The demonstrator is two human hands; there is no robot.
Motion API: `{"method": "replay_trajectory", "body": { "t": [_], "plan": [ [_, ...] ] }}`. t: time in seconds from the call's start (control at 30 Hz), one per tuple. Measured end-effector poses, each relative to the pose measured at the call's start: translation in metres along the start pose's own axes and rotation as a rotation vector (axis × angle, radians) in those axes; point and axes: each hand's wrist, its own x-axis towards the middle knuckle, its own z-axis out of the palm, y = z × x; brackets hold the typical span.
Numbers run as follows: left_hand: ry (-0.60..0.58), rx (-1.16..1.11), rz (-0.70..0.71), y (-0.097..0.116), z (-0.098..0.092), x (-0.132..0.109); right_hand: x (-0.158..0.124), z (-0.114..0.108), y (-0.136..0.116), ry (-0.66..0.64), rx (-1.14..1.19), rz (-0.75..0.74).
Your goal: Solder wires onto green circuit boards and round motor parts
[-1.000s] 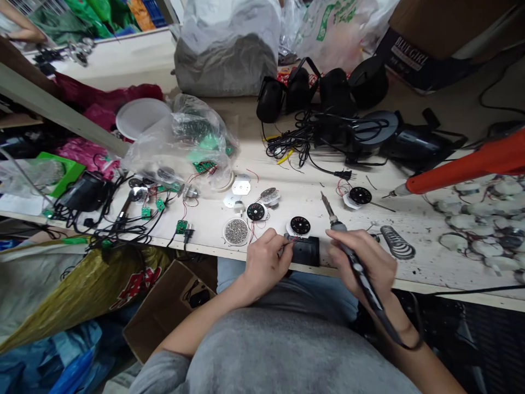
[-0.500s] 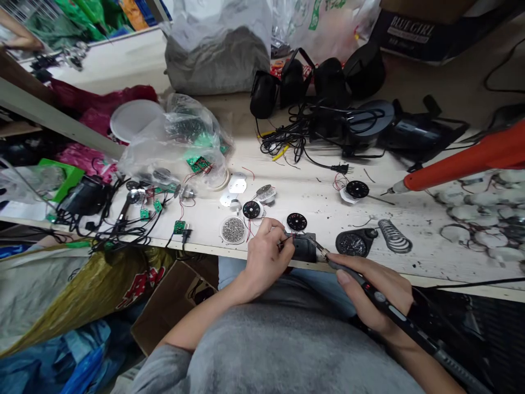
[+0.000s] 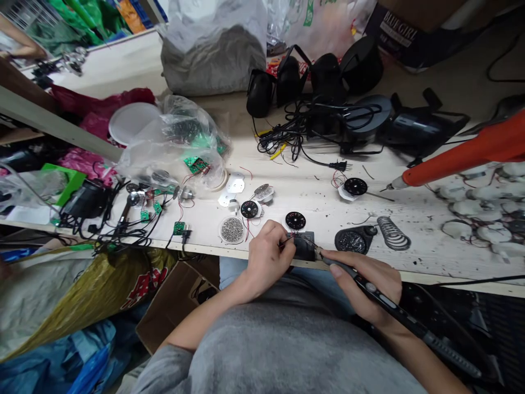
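Observation:
My right hand [image 3: 365, 279] is wrapped round a black soldering iron [image 3: 383, 306], its tip pointing left over a small black block [image 3: 304, 247] at the bench's front edge. My left hand [image 3: 268, 249] is closed in a pinch at the block's left side, with thin wire by the fingertips; a red wire shows there. Just beyond the block lies a round black disc board [image 3: 295, 220] with small parts on it. Left of it is another black disc [image 3: 249, 209] on a white base. A dish of small metal beads [image 3: 232, 230] stands near my left hand.
To the right are a dark round holder [image 3: 351, 239], a wire coil [image 3: 394, 233], an orange-red electric screwdriver [image 3: 459, 161] and several white round parts [image 3: 484, 213]. Black lamp housings and cables [image 3: 303, 126] lie behind. Green circuit boards [image 3: 179, 228] and a plastic bag [image 3: 176, 142] are at left.
The soldering iron and my right hand have shifted slightly left, bringing the tip closer to my left fingertips. My left hand stays pinched at the block. The view has shifted a little.

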Motion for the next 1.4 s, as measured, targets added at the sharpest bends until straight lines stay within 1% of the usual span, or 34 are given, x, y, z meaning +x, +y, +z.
{"method": "replay_trajectory", "body": {
  "t": [0.07,0.23,0.37,0.67,0.83,0.93,1.1,1.23,1.4],
  "plan": [
    [0.008,-0.008,-0.002,0.000,0.000,0.000,-0.003,0.002,0.002,0.008,0.015,0.007],
    [-0.005,-0.039,-0.002,-0.002,0.000,0.001,-0.012,0.014,0.011,0.080,0.049,0.035],
    [-0.010,-0.036,-0.016,-0.005,0.000,0.002,-0.015,0.019,0.015,0.075,0.058,0.064],
    [0.000,-0.037,-0.010,-0.007,0.002,0.002,-0.010,0.021,0.014,0.075,0.077,0.040],
    [-0.001,-0.045,-0.002,-0.007,0.002,0.002,-0.005,0.019,0.012,0.042,0.075,0.013],
    [0.003,-0.038,-0.006,-0.008,0.003,0.002,-0.006,0.022,0.013,0.064,0.081,0.015],
    [0.009,-0.039,0.008,-0.008,0.003,0.001,-0.006,0.022,0.014,0.057,0.080,0.019],
    [0.021,-0.057,0.009,-0.009,0.004,0.000,-0.003,0.020,0.012,0.026,0.062,0.014],
    [0.025,-0.063,0.006,-0.009,0.005,0.000,-0.005,0.023,0.014,0.045,0.072,0.020]
  ]
}}
